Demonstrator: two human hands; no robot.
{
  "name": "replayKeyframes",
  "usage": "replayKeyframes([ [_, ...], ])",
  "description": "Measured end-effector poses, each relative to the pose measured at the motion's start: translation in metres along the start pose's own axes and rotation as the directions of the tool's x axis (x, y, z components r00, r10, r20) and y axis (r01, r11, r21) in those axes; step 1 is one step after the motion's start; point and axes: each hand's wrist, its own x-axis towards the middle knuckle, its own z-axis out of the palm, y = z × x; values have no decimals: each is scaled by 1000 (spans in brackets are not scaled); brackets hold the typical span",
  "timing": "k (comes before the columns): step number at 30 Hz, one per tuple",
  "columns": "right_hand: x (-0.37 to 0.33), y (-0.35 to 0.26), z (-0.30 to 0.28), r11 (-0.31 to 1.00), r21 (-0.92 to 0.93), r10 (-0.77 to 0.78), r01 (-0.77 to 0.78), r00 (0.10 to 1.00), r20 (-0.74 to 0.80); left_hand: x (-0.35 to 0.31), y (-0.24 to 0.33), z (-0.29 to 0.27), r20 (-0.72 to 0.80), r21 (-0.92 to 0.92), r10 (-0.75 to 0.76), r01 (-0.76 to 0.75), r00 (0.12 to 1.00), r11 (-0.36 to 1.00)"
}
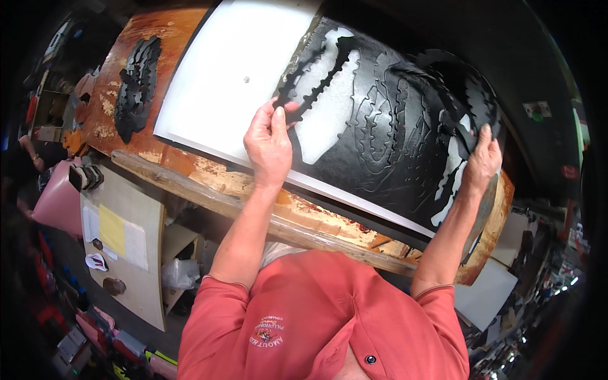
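My left hand (269, 142) pinches the near end of a black notched leather piece (326, 81), which has two toothed arms with white showing between them. Under it lies a black leather sheet (339, 161), cut through with several toothed outlines. White gaps show in the sheet beside my left hand and near my right hand. At the sheet's right end, my right hand (482, 161) is closed on dark notched leather pieces (479, 104); its fingers partly hide how many it holds.
The sheet lies on a white board (221, 76) on a worn wooden bench (180, 168). A pile of black notched pieces (138, 82) rests at the bench's far left. Below the bench's left part stands a pale cabinet (130, 259) with papers on it. A dark machine body (513, 63) rises at the right.
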Motion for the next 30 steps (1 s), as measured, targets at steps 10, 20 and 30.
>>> replayKeyframes([
  [10, -108, -19, 49, 703, -496, -321, 510, 849, 420, -58, 27, 9, 449, 358, 333, -508, 829, 783],
  [20, -142, -19, 84, 574, -370, -476, 730, 666, 574, -20, 40, 26, 481, 374, -362, 187, 798, 908],
  [30, -145, -18, 93, 599, -367, -480, 712, 686, 547, 0, 21, 41, 595, 98, -474, 526, 649, 845],
])
